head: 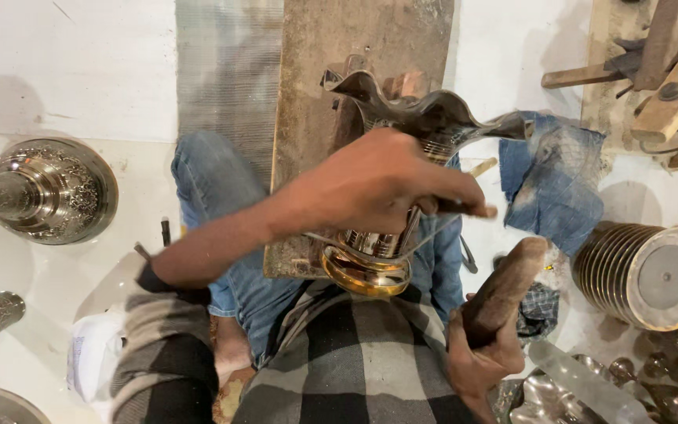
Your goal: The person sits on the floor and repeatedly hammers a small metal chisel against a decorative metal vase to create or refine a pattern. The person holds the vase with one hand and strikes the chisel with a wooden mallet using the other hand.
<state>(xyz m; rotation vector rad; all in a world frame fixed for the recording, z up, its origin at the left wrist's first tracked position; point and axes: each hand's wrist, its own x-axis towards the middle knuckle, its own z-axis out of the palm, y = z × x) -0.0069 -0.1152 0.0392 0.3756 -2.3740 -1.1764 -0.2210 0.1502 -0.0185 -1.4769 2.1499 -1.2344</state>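
The left hand (386, 184) has its fingers curled shut around a thin tool (464, 210), pressed over the metal vase (402, 157), which lies on the person's lap against a wooden board (331, 47). The right hand (480, 357) grips a wooden mallet (504, 286), clear of the vase, beside a blue cloth (551, 180) and a ribbed metal base (645, 275)

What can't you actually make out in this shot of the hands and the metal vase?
- Head view: the left hand covers the middle of the metal vase, hiding its body.
- The thin tool in that hand is mostly hidden by the fingers; its tip cannot be seen.
- The wooden mallet in the right hand is motion-blurred.
- The ornate metal base is cut off by the left edge.
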